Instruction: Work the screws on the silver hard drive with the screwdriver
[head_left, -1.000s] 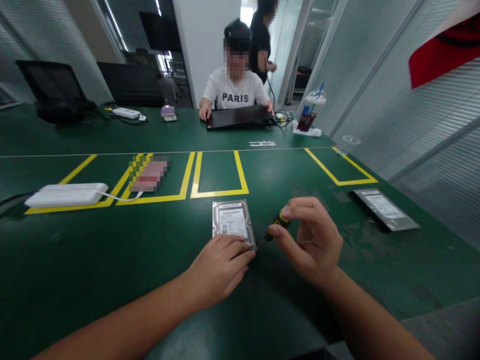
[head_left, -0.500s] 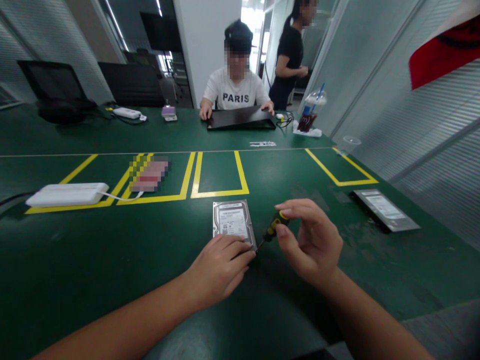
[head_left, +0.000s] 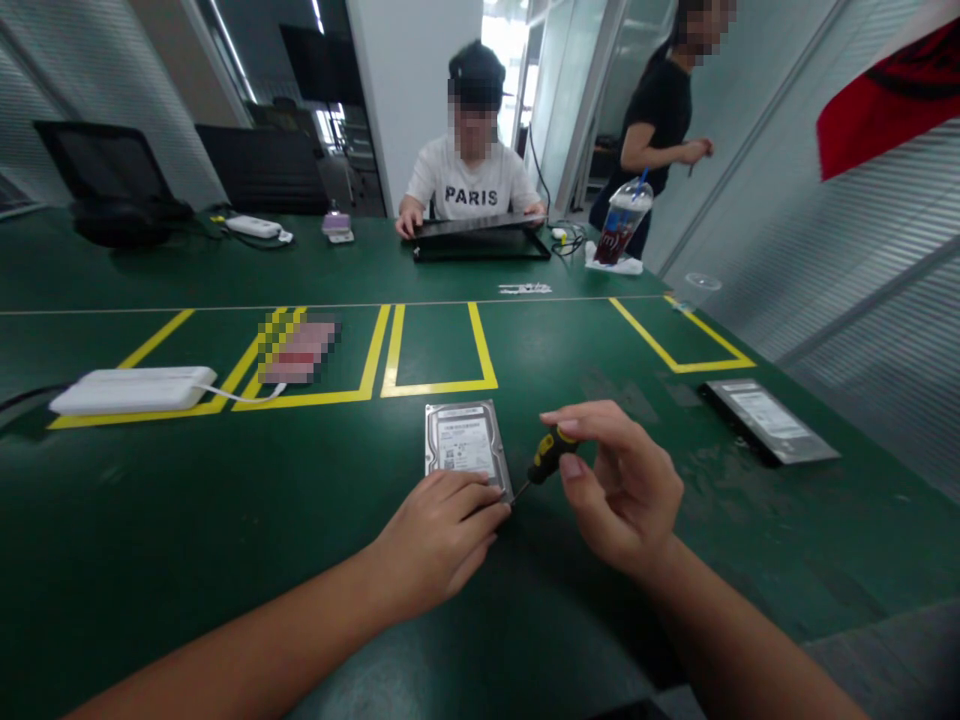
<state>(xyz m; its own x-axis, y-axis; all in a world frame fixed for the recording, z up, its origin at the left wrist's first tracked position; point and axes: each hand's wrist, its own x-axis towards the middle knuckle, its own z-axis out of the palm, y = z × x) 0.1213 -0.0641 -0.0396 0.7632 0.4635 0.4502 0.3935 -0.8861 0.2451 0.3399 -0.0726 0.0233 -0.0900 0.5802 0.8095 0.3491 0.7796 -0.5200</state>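
A silver hard drive (head_left: 465, 436) with a white label lies flat on the green table. My left hand (head_left: 442, 535) holds down its near end, the fingers pressed together across the near right corner and hiding that part. A small black-and-yellow screwdriver (head_left: 550, 455) leans against that corner, its thin shaft running down and left to the drive's edge. With the thumb and fingertips, my right hand (head_left: 630, 490) has the handle's top end. Exactly where the tip sits is too small to make out.
To the right lies another drive (head_left: 772, 420). A white power strip (head_left: 135, 390) and a blurred pinkish item (head_left: 304, 350) are on the left by yellow tape outlines. Across the table, a person in a white shirt (head_left: 472, 185) handles a dark flat panel (head_left: 480, 228) near a drink cup (head_left: 622, 220).
My right thumb and fingers have shifted slightly on the screwdriver handle; my left hand and the drive stay put. The person opposite has tilted the panel up, and a standing person has walked right.
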